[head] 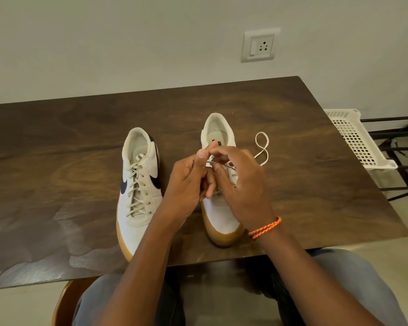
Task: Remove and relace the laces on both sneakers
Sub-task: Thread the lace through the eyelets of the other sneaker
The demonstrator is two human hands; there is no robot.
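Two white sneakers with tan gum soles stand toes toward me on the brown wooden table [57,161]. The left sneaker [139,184] is fully laced with a beige lace and shows a dark swoosh. Over the middle of the right sneaker [219,132] both hands meet. My left hand [189,182] pinches a stretch of its beige lace [263,149] between thumb and fingers. My right hand [243,184], an orange cord bracelet on its wrist, curls its fingers round the same lace by the eyelets. The loose lace end loops on the table to the shoe's right. The hands hide most eyelets.
A white perforated plastic basket [358,140] sits on a black metal rack beyond the table's right edge. A wall socket [260,44] is on the wall behind. My knees in grey trousers are under the near table edge.
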